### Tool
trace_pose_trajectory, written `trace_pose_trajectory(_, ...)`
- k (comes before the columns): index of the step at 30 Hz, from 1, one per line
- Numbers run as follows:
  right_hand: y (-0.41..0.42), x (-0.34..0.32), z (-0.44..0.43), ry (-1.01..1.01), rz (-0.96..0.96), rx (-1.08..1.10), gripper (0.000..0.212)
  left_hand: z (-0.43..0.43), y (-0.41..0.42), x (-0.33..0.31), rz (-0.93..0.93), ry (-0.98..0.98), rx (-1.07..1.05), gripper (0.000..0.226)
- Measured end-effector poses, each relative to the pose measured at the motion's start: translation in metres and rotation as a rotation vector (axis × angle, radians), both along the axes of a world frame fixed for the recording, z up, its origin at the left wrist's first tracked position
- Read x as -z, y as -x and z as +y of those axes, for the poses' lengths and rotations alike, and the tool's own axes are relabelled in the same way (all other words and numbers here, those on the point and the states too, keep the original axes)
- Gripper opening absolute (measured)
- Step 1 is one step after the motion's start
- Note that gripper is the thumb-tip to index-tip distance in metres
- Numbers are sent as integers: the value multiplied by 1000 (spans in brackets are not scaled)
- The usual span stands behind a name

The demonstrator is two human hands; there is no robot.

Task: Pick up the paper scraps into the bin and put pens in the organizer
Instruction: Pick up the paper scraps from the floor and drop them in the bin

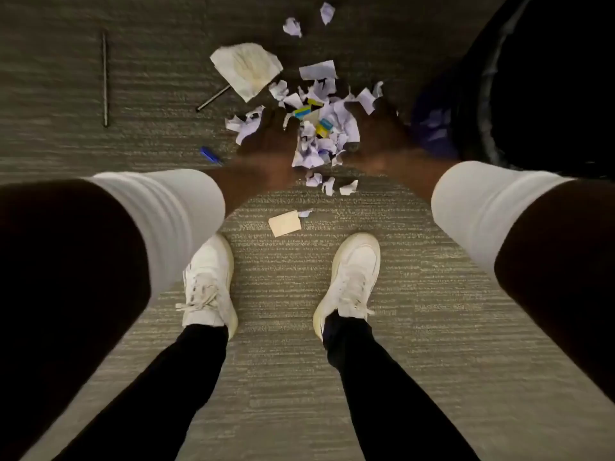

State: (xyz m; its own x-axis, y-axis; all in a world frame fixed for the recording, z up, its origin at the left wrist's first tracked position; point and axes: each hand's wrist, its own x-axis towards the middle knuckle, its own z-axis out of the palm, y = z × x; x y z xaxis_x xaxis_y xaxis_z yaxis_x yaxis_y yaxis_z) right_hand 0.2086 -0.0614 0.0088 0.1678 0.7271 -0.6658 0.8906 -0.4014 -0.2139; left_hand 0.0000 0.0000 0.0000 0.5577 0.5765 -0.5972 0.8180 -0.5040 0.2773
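A heap of torn white paper scraps (319, 134), with yellow and blue bits in it, lies on the grey carpet ahead of me. My left hand (266, 134) presses against the heap's left side and my right hand (376, 131) against its right side, both cupped around the scraps. A crumpled white sheet (248, 66) rests behind the heap. A dark pen (213, 98) pokes out from under that sheet, a long dark pen (105, 78) lies far left, and a blue pen (210, 154) sits beside my left wrist. A dark bin (539, 81) stands at the right.
A small beige card (285, 222) lies between the heap and my white shoes (349, 277). More loose scraps (327, 13) are scattered farther away on the carpet. No organizer is in view.
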Motion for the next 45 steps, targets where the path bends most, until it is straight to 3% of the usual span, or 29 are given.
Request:
trace_pose_trajectory(4, -5, 28, 6, -39, 12, -11, 107, -2, -13, 37, 57, 45, -46, 112)
trace_pose_trajectory(7, 1, 49, 14, -29, 22, -43, 103, -1, -15, 54, 7, 38, -52, 110)
trace_pose_trajectory(12, 27, 60, 4, -76, 14, -102, 81, -3, -14, 60, -20, 37, -47, 90)
trace_pose_trajectory(17, 44, 65, 0, -109, -10, -26, 70, -3, -5, 58, -88, 1, -28, 68)
trace_pose_trajectory(22, 35, 62, 0, -179, -6, 19, 50, -1, -2, 53, -67, 0, -90, 29)
trace_pose_trajectory(25, 29, 52, -2, -236, 12, 93, 43, -1, -2, 40, -76, -2, -128, 21)
trace_pose_trajectory(30, 23, 18, -9, -318, 33, 237, 35, -4, -9, 6, -161, -18, -236, 17)
trace_pose_trajectory(36, 12, -63, -19, -532, 45, 449, 28, 0, -43, -54, -295, -65, -553, 14)
trace_pose_trajectory(40, -4, -131, -19, -682, 6, 592, 31, 7, -81, -111, -451, -106, -760, 25)
trace_pose_trajectory(45, -44, -207, -21, -843, -50, 831, 26, 14, -142, -194, -711, -110, -795, 29)
